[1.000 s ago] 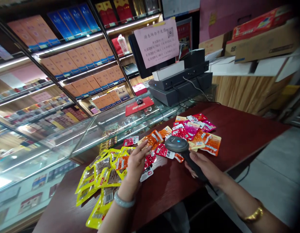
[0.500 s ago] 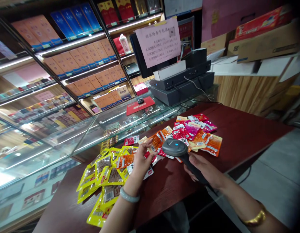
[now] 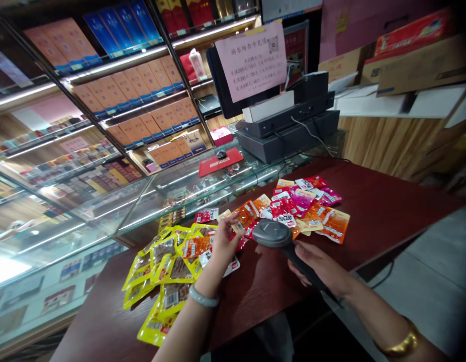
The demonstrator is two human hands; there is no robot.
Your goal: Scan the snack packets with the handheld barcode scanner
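My right hand (image 3: 321,264) is wrapped around the handle of a dark grey barcode scanner (image 3: 272,233). The scanner's head points left over the table, toward my left hand (image 3: 224,246). With thumb and fingers, that hand pinches the near edge of an orange snack packet (image 3: 247,213). Beneath and beside my left wrist lie yellow snack bags (image 3: 180,271), with another orange packet (image 3: 197,247) on top of them. Beyond the scanner spreads a loose pile of red, pink and orange snack packets (image 3: 300,201). The scanner's head hides part of the nearer packets.
Under everything is a dark red-brown tabletop (image 3: 251,306). A glass display counter (image 3: 142,206) adjoins its far side, carrying a red mouse mat (image 3: 220,162) and a black cash drawer (image 3: 289,138). Cardboard boxes (image 3: 417,70) are stacked at the back right.
The scene has shifted slightly in view. A blue light on top of the scanner no longer shows. Both hands keep nearly the same pose and hold.
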